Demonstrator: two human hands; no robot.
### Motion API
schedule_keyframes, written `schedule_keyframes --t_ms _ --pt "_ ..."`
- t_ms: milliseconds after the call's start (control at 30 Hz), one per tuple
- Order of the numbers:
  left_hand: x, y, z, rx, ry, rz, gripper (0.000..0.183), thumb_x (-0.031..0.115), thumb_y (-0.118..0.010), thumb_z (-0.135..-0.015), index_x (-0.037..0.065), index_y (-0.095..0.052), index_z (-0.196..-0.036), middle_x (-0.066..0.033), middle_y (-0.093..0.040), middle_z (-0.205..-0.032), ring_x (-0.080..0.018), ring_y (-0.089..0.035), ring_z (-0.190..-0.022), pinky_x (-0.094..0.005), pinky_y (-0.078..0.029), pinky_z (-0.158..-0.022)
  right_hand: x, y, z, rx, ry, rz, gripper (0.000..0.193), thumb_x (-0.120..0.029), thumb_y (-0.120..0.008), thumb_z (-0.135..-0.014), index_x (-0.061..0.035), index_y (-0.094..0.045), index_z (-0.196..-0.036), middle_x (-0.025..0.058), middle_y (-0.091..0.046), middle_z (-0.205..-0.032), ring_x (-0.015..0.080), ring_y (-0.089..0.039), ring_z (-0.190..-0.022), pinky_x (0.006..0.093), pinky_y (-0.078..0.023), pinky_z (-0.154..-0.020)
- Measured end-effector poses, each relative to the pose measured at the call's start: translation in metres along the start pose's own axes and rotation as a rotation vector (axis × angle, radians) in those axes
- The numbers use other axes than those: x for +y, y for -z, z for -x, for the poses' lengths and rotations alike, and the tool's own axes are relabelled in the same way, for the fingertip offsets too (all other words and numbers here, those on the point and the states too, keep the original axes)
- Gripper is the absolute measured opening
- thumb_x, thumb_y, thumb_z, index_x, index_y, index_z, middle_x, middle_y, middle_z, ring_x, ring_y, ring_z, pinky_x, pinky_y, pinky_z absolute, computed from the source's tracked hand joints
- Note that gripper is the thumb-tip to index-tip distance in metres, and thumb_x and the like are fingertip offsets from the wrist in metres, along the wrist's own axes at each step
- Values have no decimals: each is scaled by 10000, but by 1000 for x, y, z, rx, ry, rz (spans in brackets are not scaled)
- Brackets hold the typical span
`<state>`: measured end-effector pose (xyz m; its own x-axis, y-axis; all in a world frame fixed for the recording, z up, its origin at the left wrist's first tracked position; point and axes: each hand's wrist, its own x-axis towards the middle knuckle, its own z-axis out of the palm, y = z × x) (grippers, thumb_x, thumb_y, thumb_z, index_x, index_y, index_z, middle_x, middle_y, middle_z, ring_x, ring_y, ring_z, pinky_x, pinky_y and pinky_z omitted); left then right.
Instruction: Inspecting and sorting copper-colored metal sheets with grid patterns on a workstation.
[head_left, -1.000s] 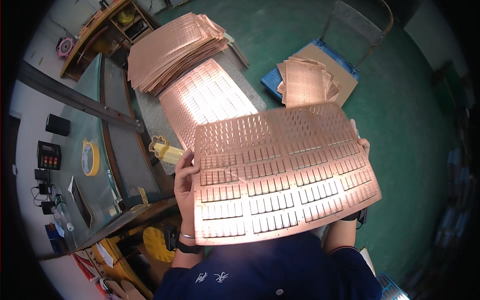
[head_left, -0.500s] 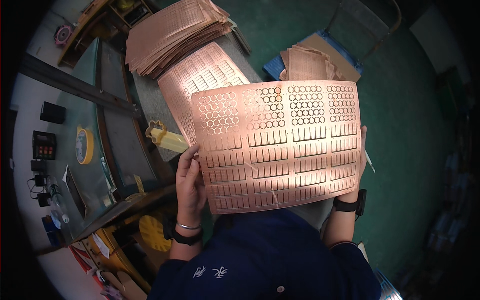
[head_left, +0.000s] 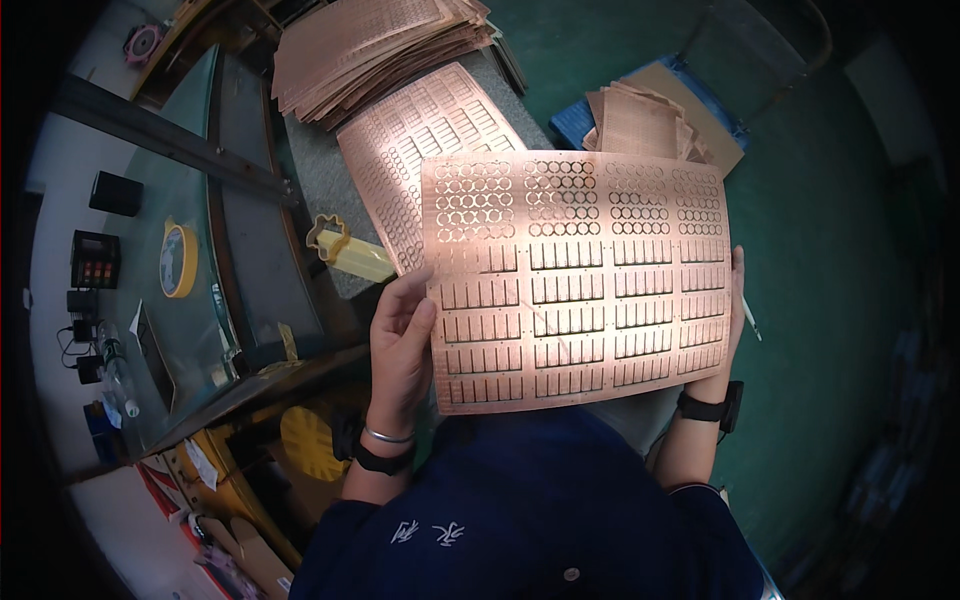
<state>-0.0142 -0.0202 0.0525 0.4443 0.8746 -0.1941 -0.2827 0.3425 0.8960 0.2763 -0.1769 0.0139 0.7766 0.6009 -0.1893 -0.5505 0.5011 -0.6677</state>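
A copper-coloured panel sheet (head_left: 570, 280), with rows of rings and comb-shaped patterns, is held up in front of me between both hands. My left hand (head_left: 402, 330) grips its left edge, thumb on the near face and the other fingers partly behind. At the right edge, my right hand (head_left: 737, 320) is closed on the panel, its fingers mostly hidden behind it. A slim white pen-like stick (head_left: 751, 319) juts out beside the right hand. Past the panel, another copper sheet (head_left: 430, 120) lies on the grey table (head_left: 320, 180), partly covered in my view.
A thick stack of copper sheets (head_left: 380, 50) rests at the far end of the table. More sheets (head_left: 645, 125) lie on cardboard over a blue cart (head_left: 573, 124). A yellow tape-like piece (head_left: 352, 255) sits at the table's left edge, near a glass-topped bench (head_left: 170, 350).
The panel sits farther right in the picture and is tilted slightly differently, both hands still on it. My view has shifted a little, so the surroundings appear moved to the right and upward.
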Motion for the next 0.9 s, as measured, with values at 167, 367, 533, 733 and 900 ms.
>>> schedule_keyframes --t_ms 167,367,533,733,900 --pt "1 0 -1 25 -59 -87 277 86 -512 -907 16 -490 -1175 -98 -568 -1116 -155 -540 -1024 -294 -432 -906 -4 -12 1 -36 42 188 514 -275 -434 -935 -16 -268 -1346 191 -427 -1289 271 -495 -1154 368 -494 -917" --pt "2 1 -2 42 -84 -107 277 95 -525 -903 18 -497 -1168 -99 -575 -1101 -152 -543 -1015 -294 -432 -906 -5 -10 -1 -36 76 295 537 -282 -403 -936 -18 -228 -1370 195 -399 -1317 271 -472 -1181 377 -468 -943" --pt "2 2 -2 43 -86 -121 284 103 -547 -898 0 -504 -1159 -85 -575 -1102 -137 -536 -1011 -276 -421 -890 -6 -13 1 -35 61 286 538 -282 -401 -939 -26 -216 -1375 192 -391 -1323 274 -463 -1188 388 -456 -955" --pt "-1 6 -1 40 -110 -124 258 82 -556 -888 -1 -525 -1130 -66 -588 -1056 -121 -545 -975 -262 -423 -876 -6 -9 -1 -13 104 210 471 -292 -402 -946 -85 -287 -1353 146 -409 -1315 249 -469 -1179 382 -470 -941" --pt "-3 7 0 10 -155 -71 216 55 -551 -886 6 -548 -1096 -56 -599 -1015 -109 -552 -947 -246 -428 -858 -15 9 -5 -106 116 84 405 -273 -365 -958 -189 -366 -1354 71 -357 -1393 234 -398 -1248 404 -411 -998"
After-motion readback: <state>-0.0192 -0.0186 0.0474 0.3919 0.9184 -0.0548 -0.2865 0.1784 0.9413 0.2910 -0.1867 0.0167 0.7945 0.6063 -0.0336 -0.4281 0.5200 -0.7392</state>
